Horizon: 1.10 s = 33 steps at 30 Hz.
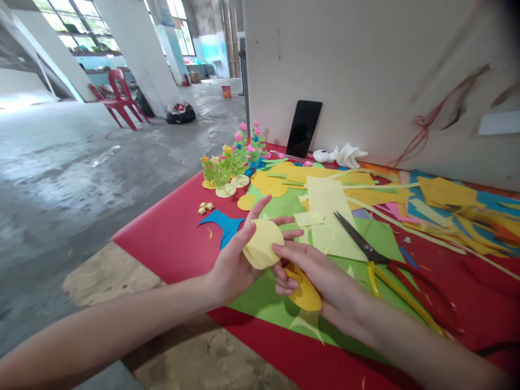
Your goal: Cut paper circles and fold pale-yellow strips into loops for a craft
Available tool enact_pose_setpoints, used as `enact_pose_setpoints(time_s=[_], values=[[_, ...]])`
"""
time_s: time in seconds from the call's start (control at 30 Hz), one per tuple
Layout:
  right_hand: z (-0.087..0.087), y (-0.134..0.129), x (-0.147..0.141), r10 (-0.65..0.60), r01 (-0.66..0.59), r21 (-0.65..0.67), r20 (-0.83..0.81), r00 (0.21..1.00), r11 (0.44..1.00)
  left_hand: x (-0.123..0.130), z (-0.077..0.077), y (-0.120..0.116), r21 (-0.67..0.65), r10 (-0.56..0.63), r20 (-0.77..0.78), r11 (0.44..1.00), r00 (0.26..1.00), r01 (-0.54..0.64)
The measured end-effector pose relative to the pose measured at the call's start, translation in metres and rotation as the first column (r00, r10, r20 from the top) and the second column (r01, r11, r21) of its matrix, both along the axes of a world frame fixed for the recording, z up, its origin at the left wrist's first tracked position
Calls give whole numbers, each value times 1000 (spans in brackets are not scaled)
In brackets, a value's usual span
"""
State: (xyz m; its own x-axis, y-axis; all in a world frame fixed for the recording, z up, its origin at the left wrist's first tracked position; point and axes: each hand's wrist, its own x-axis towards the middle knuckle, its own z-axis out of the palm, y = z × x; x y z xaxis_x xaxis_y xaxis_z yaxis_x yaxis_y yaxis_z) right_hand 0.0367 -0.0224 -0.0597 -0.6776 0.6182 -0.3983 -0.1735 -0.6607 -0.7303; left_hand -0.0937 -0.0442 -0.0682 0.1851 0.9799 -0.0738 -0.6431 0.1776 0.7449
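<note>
A pale yellow paper circle (pixel 266 246) rests against the palm of my left hand (pixel 231 271), with the thumb along its edge and the fingers stretched out behind it. Its lower left rim looks layered; I cannot tell how many sheets there are. My right hand (pixel 312 271) touches the circle's right edge with its thumb. The curled fingers of that hand hold a deeper yellow paper circle (pixel 304 292), tilted below the pale one. Under both hands lies a green paper sheet (pixel 252 298). A blue paper offcut (pixel 227 227) is just beyond my left hand.
Open scissors (pixel 369 252) lie right of my hands, beside a pale yellow sheet (pixel 333 227). Paper plants with stars (pixel 231 162) stand at the table's far left corner. A black phone (pixel 304 129) leans on the wall. Paper scraps (pixel 450 206) cover the right side.
</note>
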Motion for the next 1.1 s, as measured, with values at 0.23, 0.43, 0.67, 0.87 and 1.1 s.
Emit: enact_pose_setpoints(time_s=[0.23,0.43,0.67,0.87,1.1], values=[[3,-4,-1,10,-10,-24,7,1000,1000,4,-2,-4,-5,85,-158,996,984,-87],[5,-3,1,111,-118,74,92,989,990,-3,5,11,-116,170,-144,975,975,-187],[-12,16,8,-2,-102,431,233,972,897,-10,4,21,-215,258,-86,938,962,-270],[5,26,22,-131,-18,604,201,971,797,-8,2,20,-266,181,-29,946,983,-182],[9,17,19,-139,-50,650,236,962,759,7,-8,1,-342,-206,69,914,976,218]])
